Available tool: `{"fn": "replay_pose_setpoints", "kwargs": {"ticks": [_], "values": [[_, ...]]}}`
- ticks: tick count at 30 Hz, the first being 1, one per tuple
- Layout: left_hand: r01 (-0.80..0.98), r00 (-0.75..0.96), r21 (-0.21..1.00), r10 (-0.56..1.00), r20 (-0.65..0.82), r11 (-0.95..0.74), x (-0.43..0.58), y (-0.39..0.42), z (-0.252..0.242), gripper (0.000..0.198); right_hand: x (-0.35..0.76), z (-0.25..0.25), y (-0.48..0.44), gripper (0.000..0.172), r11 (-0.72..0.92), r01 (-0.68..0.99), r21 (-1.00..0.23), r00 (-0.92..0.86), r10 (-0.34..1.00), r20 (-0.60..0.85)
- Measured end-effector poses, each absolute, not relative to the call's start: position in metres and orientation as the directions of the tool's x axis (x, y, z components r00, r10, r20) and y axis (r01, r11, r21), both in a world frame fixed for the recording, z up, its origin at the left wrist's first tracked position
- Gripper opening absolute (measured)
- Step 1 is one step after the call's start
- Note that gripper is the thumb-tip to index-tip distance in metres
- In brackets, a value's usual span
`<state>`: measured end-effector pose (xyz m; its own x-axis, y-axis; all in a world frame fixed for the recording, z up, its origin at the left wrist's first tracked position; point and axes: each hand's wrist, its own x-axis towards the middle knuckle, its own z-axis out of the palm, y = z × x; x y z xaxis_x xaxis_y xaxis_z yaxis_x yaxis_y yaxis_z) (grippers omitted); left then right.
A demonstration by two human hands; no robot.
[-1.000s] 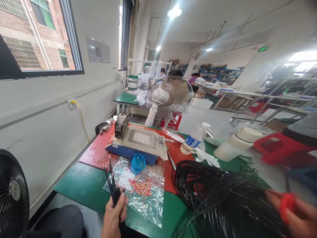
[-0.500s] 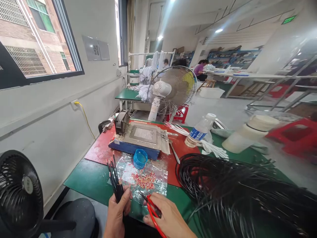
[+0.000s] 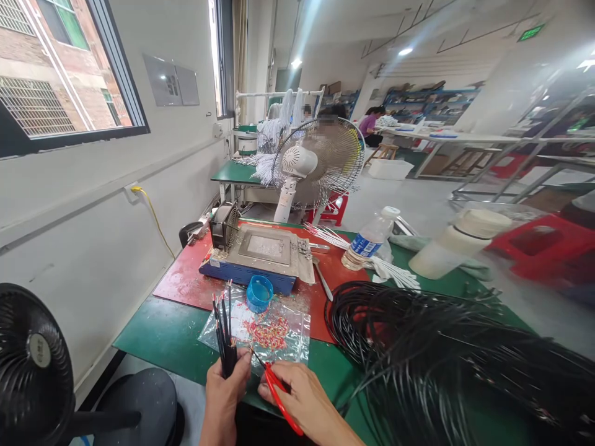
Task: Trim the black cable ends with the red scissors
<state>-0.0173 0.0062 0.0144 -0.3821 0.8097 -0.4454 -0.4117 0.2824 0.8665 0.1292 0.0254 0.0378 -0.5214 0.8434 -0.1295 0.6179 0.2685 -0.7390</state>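
My left hand point(image 3: 227, 384) is closed round a bundle of black cables point(image 3: 224, 328), their stripped, reddish ends pointing up. In my right hand point(image 3: 300, 390) is a pair of pliers or cutters with red handles point(image 3: 280, 396); which of the two I cannot tell. The dark tips of the tool reach toward the left thumb, close to a cable end. Beyond both hands lies a clear plastic bag point(image 3: 297, 328) with a scatter of small red and yellow bits point(image 3: 267, 332) on it. A blue round cup point(image 3: 259, 293) stands at the bag's far edge.
A large coil of black cable point(image 3: 418, 347) covers the right side of the table. Behind the bag sits a blue-sided hot plate point(image 3: 251, 276) with a small fan point(image 3: 224, 226). A water bottle point(image 3: 367, 241), a cream flask point(image 3: 458, 241) and a spoon point(image 3: 323, 280) lie farther back.
The tool in my right hand has come nearer to my left hand, its tips now by the left thumb. The cable bundle stands more upright. The whole view has shifted slightly.
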Motion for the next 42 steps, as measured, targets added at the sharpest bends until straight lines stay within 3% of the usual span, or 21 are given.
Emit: {"fn": "replay_pose_setpoints", "kwargs": {"ticks": [11,18,23,27,32,42], "values": [[-0.379,-0.355,0.883,0.837,-0.415,0.277,-0.018,0.003,0.017,0.043,0.133,0.033,0.03,0.048,0.254,0.61,-0.75,-0.507,0.853,-0.124],[-0.366,-0.326,0.876,0.839,-0.437,0.314,-0.019,0.007,0.01,0.049,0.133,0.027,0.034,0.048,0.171,0.594,-0.786,-0.459,0.874,-0.157],[-0.382,-0.235,0.885,0.899,-0.37,0.265,-0.021,0.004,0.014,0.047,0.127,0.025,0.04,0.049,-0.123,0.327,-0.937,-0.398,0.882,-0.254],[-0.425,-0.161,0.866,0.919,-0.36,0.264,-0.022,0.001,0.021,0.04,0.115,0.025,0.044,0.05,-0.35,0.045,-0.936,-0.4,0.852,-0.338],[-0.46,-0.116,0.851,0.933,-0.342,0.254,-0.021,-0.002,0.023,0.033,0.102,0.032,0.047,0.049,-0.427,-0.116,-0.897,-0.436,0.833,-0.34],[-0.489,-0.106,0.835,0.933,-0.344,0.253,-0.023,-0.003,0.021,0.03,0.095,0.027,0.038,0.051,-0.445,-0.176,-0.878,-0.486,0.815,-0.316]]}}
